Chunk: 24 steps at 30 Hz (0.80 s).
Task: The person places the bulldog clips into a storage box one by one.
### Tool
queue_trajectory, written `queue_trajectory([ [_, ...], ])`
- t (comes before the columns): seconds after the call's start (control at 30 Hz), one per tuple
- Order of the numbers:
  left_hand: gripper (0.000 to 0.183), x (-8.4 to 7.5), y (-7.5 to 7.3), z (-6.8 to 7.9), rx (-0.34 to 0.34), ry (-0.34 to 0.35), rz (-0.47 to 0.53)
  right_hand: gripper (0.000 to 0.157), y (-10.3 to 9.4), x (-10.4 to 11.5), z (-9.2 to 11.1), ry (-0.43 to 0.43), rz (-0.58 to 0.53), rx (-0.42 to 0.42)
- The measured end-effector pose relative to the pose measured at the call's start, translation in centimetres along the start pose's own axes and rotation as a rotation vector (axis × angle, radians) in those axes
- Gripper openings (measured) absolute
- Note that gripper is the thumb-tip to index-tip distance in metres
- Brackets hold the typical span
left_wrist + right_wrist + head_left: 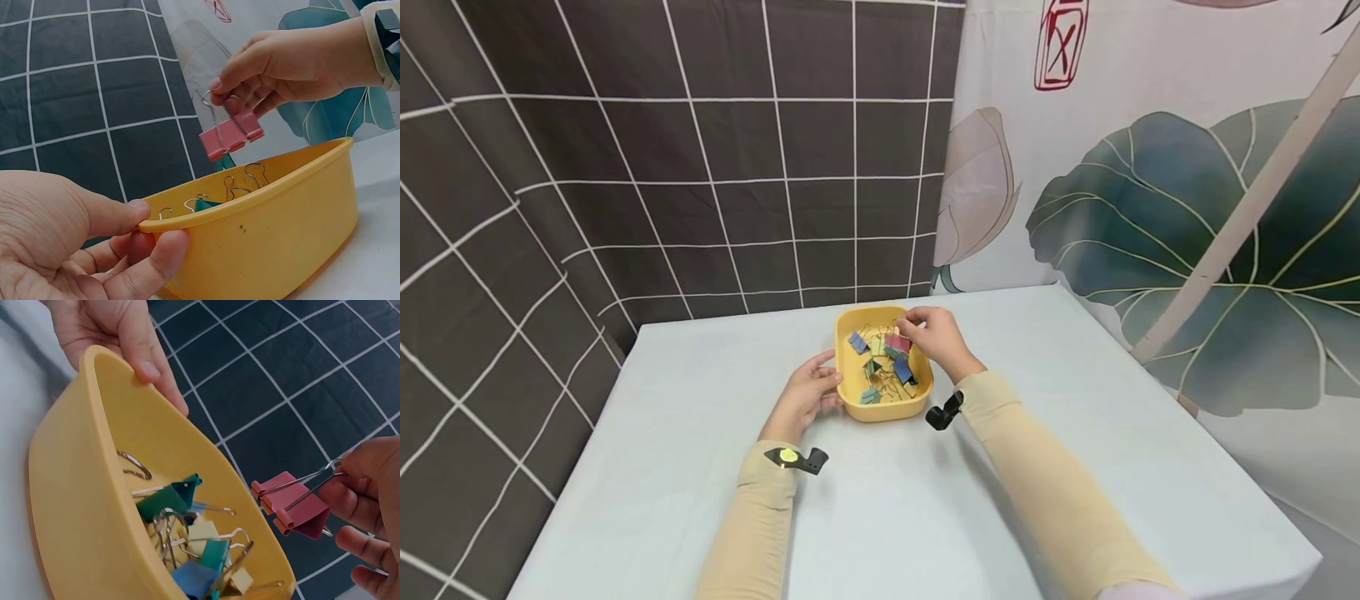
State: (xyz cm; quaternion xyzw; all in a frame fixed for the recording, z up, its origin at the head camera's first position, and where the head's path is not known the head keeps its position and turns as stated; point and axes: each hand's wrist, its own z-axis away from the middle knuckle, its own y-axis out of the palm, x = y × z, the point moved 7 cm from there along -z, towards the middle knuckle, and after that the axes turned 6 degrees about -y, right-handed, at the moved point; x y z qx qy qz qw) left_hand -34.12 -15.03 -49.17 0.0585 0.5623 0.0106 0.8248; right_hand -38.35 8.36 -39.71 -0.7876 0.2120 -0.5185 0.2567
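Observation:
A yellow plastic box (pixel 886 412) sits on the table, loaded with several binder clips in blue, green and pale yellow. My left hand (pixel 807 390) holds its left side, the thumb on the rim and the other fingers against the outer wall in the left wrist view. Over the box's far right part, my right hand (pixel 937 335) pinches a pink binder clip (pixel 231 136) by its wire handles, thumb against forefinger. The clip hangs above the rim in the left wrist view. Inside, a green binder clip (pixel 167 500) and a blue binder clip (pixel 196 577) lie among tangled wire handles.
A white cloth covers the table (pixel 647 467), whose back edge meets a dark grid-patterned curtain (pixel 715 167). Behind the right side hangs a lotus-print cloth (pixel 1000 67), with a slanted pale pole (pixel 1247 208) in front of it.

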Motion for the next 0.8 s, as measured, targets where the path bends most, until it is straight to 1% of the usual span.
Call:
queue_trajectory([
  [0.13,0.058,0.0,0.0,0.1,-0.003,-0.003,0.004,0.023,0.5,0.5,-0.1,-0.012,-0.008,-0.007],
  [0.27,0.059,0.0,0.1,0.1,-0.001,-0.002,0.004,0.022,0.4,1.0,-0.1,-0.036,-0.016,-0.024],
  [0.37,0.059,0.1,0.2,0.0,0.003,-0.005,0.004,0.022,0.0,1.1,0.1,-0.041,-0.029,-0.046],
  [0.6,0.057,0.2,0.0,0.0,0.002,-0.015,-0.003,0.023,-1.3,0.1,0.3,-0.03,-0.035,-0.073],
  [0.7,0.053,-0.1,-0.3,0.0,-0.027,0.001,-0.045,0.021,-2.0,-0.2,0.3,-0.035,-0.024,-0.094],
  [0.8,0.048,-0.6,-1.2,0.0,-0.094,0.028,-0.117,0.021,-2.9,-0.3,0.0,-0.051,0.001,-0.104],
])
